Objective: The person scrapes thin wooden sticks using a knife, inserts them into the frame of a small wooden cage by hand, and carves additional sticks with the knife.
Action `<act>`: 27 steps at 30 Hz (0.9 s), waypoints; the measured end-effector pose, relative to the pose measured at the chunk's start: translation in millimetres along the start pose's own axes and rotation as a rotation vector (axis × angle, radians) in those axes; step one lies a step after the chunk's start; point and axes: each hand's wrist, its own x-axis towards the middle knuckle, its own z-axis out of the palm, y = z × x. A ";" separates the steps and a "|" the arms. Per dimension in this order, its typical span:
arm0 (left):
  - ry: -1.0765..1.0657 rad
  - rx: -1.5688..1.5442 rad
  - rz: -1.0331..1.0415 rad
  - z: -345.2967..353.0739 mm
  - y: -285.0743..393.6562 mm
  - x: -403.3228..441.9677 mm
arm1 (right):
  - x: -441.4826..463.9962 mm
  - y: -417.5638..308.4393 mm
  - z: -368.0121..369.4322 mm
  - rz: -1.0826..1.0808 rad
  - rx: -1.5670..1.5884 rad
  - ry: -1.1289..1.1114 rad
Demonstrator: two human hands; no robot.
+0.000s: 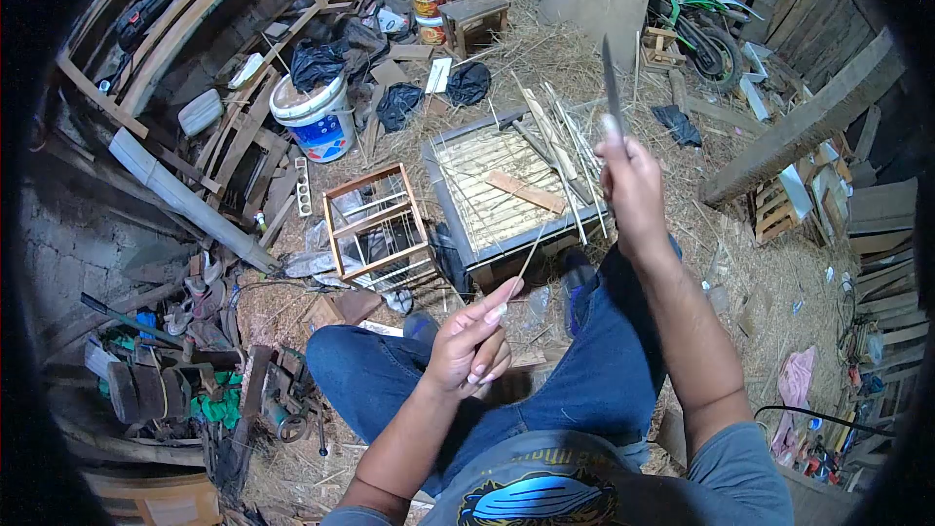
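Note:
My right hand (pixel 631 180) is closed round the handle of a knife (pixel 612 78), whose long dark blade points up, to the right of the low table. In front of my lap, my left hand (pixel 471 341) pinches a thin stick (pixel 530 258) that slants up and to the right towards the front edge of the low table (pixel 516 244). On that table lie a flat wooden piece (pixel 526 192) and several thin strips (pixel 557 136). The knife and the stick are apart.
A small wooden frame (pixel 373 170) stands left of the table. Farther left is a white and blue bucket (pixel 317 122). A wooden post (pixel 799 122) slants at the right, and a small motorbike (pixel 706 44) stands behind. Straw and scraps cover the floor.

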 end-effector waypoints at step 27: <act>0.064 -0.110 0.092 0.1 -2.5 -1.4 | -96.7 8.2 11.1 -0.634 -0.788 -0.333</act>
